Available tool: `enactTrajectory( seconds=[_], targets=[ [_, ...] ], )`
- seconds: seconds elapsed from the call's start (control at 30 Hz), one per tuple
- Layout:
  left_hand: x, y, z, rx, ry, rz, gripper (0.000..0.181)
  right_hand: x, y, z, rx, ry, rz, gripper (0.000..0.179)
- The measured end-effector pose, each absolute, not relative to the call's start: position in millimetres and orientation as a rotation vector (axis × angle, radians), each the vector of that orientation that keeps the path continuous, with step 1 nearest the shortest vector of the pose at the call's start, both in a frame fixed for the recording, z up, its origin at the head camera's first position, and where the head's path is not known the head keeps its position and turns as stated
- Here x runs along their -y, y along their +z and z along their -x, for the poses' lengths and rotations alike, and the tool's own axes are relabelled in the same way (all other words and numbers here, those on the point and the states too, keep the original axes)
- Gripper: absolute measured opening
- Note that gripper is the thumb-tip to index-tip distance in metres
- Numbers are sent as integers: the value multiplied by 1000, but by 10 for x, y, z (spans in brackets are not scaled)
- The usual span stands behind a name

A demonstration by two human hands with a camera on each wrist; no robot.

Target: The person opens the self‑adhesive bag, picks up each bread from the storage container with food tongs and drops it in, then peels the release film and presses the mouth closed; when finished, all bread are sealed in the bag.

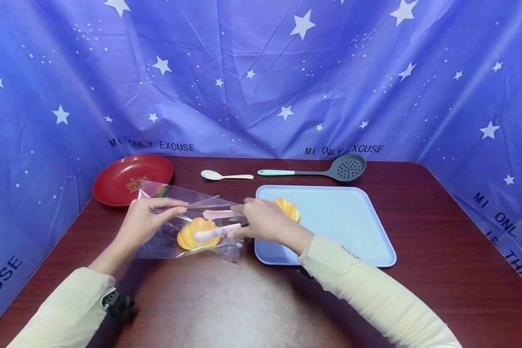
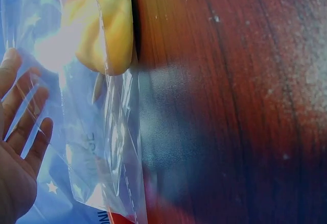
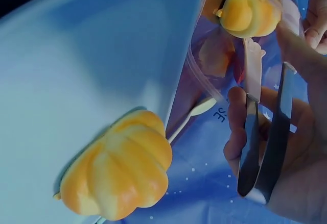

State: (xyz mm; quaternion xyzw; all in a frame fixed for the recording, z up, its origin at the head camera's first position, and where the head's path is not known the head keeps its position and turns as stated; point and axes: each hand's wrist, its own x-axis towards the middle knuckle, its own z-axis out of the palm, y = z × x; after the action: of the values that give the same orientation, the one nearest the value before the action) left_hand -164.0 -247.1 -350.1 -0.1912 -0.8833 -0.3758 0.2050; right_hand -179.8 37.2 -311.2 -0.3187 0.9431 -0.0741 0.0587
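Note:
A clear plastic bag [image 1: 165, 244] is held up by my left hand [image 1: 150, 215], whose thumb and forefinger pinch its upper edge. Inside it lies a yellow ridged bread roll [image 1: 189, 237]. My right hand [image 1: 263, 220] grips metal tongs [image 3: 276, 132] with pale pink tips at the bag's right-hand mouth. The tips stand apart, one overlapping the roll in the head view; whether they touch it I cannot tell. Close to the right hand, a second yellow roll [image 3: 120, 165] sits on the light blue tray [image 1: 343, 227], partly hidden by that hand in the head view.
At the back left of the dark wood table [image 1: 226, 299] is a red oval plate [image 1: 113, 186]. A small white spoon [image 1: 226, 176] and a grey slotted skimmer [image 1: 348, 168] with a mint handle lie along the back. Behind hangs a blue star-patterned cloth [image 1: 261, 96].

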Motion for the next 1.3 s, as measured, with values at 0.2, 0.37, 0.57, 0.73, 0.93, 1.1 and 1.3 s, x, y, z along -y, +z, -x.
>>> enactTrajectory(
  seconds=[0.2,0.37,0.57,0.73,0.93,1.1,1.3],
  targets=[
    [2472,-3503,1643,2466,-1043,537,22,-388,-3142,1819,-2847,-110,1007,69],
    [2469,-3500,1649,2475,-1050,534,20,-392,-3177,1809,-2879,-60,1072,64],
    [2461,-3496,1647,2482,-1095,521,19,-409,-3240,1803,-2919,-110,1116,56],
    [2468,-3499,1634,2496,-1127,528,19,-412,-3248,1804,-2947,-208,1073,51],
    [2471,-3515,1626,2531,-1112,517,18,-360,-3246,1793,-2945,-288,1023,48],
    [2462,-3532,1625,2538,-1110,496,18,-286,-3252,1779,-2937,-295,1053,50],
    [2456,-3533,1625,2516,-1127,483,20,-231,-3259,1760,-2901,-232,1101,55]
  ],
)
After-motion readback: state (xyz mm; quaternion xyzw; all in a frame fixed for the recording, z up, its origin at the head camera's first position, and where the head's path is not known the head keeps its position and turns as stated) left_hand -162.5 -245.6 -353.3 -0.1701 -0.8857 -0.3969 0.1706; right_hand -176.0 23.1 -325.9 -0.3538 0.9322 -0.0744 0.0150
